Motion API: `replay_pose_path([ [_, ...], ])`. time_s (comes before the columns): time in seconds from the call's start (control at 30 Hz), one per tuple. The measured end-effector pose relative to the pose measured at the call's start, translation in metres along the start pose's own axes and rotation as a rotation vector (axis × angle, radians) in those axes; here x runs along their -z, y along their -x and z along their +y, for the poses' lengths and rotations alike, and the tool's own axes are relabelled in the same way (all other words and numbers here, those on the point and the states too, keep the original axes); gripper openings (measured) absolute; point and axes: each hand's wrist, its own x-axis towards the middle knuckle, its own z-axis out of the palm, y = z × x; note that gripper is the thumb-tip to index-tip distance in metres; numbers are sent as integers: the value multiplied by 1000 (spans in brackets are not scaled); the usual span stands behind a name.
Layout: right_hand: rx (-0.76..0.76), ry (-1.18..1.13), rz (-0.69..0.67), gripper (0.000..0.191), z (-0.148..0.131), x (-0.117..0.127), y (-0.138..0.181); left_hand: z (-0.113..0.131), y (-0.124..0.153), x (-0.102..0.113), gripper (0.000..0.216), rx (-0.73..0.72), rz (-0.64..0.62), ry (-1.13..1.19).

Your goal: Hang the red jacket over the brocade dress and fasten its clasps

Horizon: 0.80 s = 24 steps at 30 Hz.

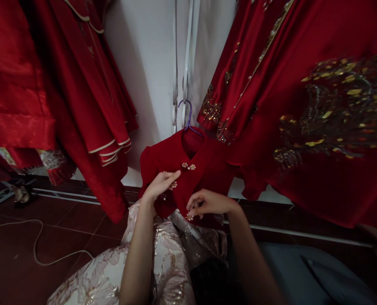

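Note:
A small red jacket [193, 180] hangs from a purple hanger [188, 114] in front of me. A pearl-and-gold clasp [188, 167] joins its two front edges below the neckline. My left hand [161, 185] is closed on one front panel, thumb on top, with another jewelled fastening [174, 184] by its fingers. Lower on the opposite panel, my right hand [209, 201] pinches the edge at a beaded clasp [188, 217]. Below the upper clasp the front falls apart. My left fingertips are partly hidden by the cloth.
Red garments [89, 84] hang at the left, and a sequined red garment [334, 127] at the right. A metal rack post [188, 51] stands before the white wall. Shiny pale floral fabric [105, 271] lies below. A white cable [37, 241] crosses the tiled floor.

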Motion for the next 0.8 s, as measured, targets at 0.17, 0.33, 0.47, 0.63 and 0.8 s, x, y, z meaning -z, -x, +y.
replay_pose_path([
  [0.17,-15,-9,-22,40,-2,5,13,37,-35,-18,27,-353,174,-773],
  [0.33,-28,39,-18,37,-6,7,26,45,-47,-20,17,-421,53,-1291],
  [0.47,-39,57,7,35,-5,9,31,47,-53,-20,14,-457,0,-1456],
  [0.63,-28,90,35,33,-6,10,33,52,-59,-14,15,-611,-19,-1446],
  [0.8,76,46,288,38,-18,10,32,54,-57,-8,10,-747,-108,-1286],
])
